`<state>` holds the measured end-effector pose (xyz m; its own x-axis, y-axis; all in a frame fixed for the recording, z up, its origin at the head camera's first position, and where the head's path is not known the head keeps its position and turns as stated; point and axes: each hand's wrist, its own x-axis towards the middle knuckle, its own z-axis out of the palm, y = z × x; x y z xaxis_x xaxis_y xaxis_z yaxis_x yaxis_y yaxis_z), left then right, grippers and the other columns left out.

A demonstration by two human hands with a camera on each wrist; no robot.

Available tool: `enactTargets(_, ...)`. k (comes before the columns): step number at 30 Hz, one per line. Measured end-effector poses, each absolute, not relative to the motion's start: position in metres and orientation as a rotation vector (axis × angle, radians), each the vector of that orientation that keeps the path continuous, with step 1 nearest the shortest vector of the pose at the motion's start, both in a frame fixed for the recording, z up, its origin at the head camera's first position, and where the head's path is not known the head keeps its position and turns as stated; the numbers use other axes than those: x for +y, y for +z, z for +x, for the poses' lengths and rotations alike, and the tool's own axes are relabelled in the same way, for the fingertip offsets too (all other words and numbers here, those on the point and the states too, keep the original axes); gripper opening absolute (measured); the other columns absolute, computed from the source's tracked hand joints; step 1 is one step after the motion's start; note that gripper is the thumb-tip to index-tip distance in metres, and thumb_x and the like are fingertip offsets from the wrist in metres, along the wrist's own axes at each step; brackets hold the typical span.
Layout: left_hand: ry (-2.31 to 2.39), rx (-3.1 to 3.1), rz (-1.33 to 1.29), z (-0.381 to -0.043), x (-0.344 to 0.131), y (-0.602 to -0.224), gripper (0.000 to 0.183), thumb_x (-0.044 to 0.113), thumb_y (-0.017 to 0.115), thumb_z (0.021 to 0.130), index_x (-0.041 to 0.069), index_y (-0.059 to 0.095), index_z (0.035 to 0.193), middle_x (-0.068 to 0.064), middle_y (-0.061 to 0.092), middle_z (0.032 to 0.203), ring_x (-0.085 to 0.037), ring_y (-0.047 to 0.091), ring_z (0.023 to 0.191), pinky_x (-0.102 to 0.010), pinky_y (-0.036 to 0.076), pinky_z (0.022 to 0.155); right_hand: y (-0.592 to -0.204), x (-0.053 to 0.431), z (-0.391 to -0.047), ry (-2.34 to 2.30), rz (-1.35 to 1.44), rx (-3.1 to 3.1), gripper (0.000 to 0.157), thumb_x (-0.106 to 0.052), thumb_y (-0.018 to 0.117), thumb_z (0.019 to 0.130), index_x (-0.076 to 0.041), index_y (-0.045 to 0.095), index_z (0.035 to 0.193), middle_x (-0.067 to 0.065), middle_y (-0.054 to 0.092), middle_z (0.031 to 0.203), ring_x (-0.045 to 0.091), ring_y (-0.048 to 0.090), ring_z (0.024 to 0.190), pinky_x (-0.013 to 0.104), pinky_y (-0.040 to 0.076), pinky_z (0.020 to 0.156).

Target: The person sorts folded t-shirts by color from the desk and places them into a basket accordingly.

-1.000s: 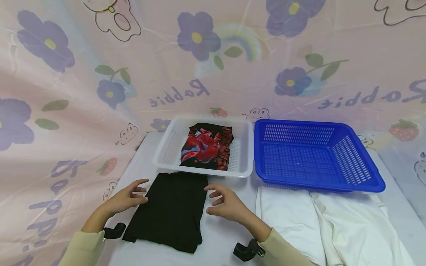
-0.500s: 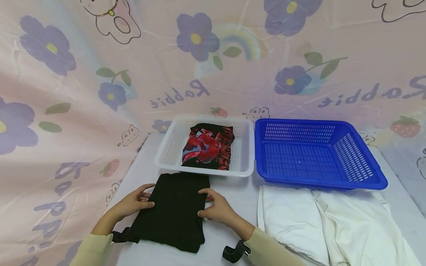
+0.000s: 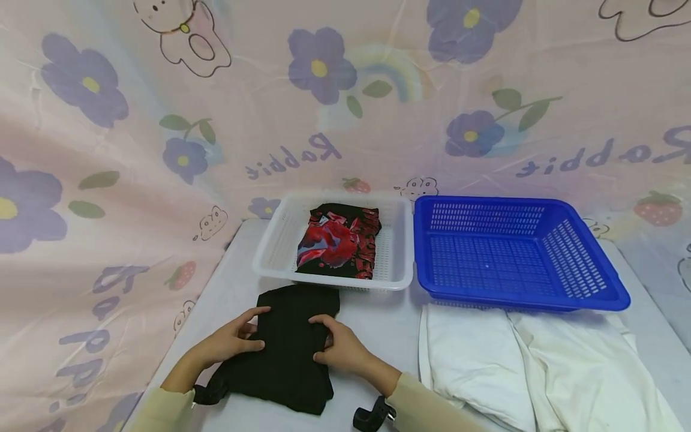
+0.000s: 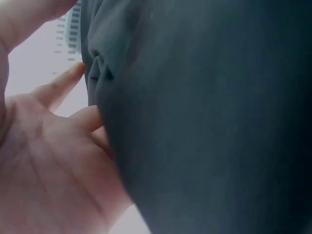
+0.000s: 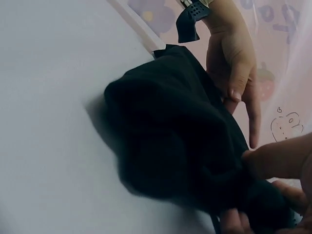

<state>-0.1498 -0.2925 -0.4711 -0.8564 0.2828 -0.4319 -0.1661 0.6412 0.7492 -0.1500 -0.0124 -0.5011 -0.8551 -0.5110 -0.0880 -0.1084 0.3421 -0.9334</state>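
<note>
A folded black garment lies on the white table in front of the white basket, its middle drawn in and slightly raised. My left hand holds its left edge, thumb on top; in the left wrist view the fingers of the left hand pass under the cloth. On the opposite edge, my right hand grips the fabric between thumb and fingers. From the right wrist view, the garment bulges and hangs between both hands. Some fingertips are hidden beneath it.
Behind the garment stands a white basket holding a folded black shirt with a red print. Beside it is a blue basket. White folded cloths lie in front of the blue one. A printed curtain hangs behind the table.
Both hands have come inward from beside the black garment and taken hold of its two side edges. The cloth between them has narrowed and bunched a little.
</note>
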Motion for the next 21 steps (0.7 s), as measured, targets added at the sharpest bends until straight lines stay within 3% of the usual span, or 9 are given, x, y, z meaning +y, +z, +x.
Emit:
enactTargets(7,1.19,2.267,0.184,-0.147,-0.285,-0.474,0.07,0.032,0.064,0.078,0.035,0.024,0.134,-0.014,0.047,0.117,-0.023,0.049,0.103,-0.04,0.043,0.078,-0.501,-0.016,-0.146,-1.355,-0.718,2.353,0.059,-0.015,0.07,0.07,-0.027,0.045,0.122,0.0,0.048,0.122,0.015,0.047,0.108,0.035,0.04,0.086)
enactTargets(12,1.27,2.209,0.245,-0.145,-0.283,-0.477,0.072,0.027,0.064,0.078,0.032,0.021,0.136,-0.015,0.048,0.117,-0.024,0.052,0.101,-0.036,0.044,0.076,-0.501,-0.017,-0.147,-1.381,-0.769,2.301,0.059,-0.012,0.069,0.07,-0.028,0.045,0.121,-0.004,0.047,0.122,0.012,0.045,0.108,0.035,0.039,0.088)
enactTargets(16,1.257,2.281,0.278,-0.143,-0.28,-0.479,0.07,0.028,0.064,0.078,0.033,0.025,0.135,-0.012,0.044,0.125,-0.026,0.047,0.108,-0.035,0.043,0.076,-0.501,-0.017,-0.148,-1.44,-0.757,2.226,0.057,-0.007,0.066,0.072,-0.028,0.046,0.12,-0.006,0.045,0.123,0.011,0.043,0.109,0.033,0.038,0.089)
enactTargets(21,1.29,2.282,0.288,-0.138,-0.28,-0.477,0.065,0.026,0.063,0.079,0.032,0.027,0.134,-0.009,0.043,0.127,-0.029,0.046,0.111,-0.035,0.044,0.075,-0.498,-0.017,-0.142,-1.605,-0.797,2.045,0.054,0.003,0.059,0.074,-0.022,0.047,0.12,0.0,0.044,0.124,0.007,0.051,0.09,0.022,0.046,0.071)
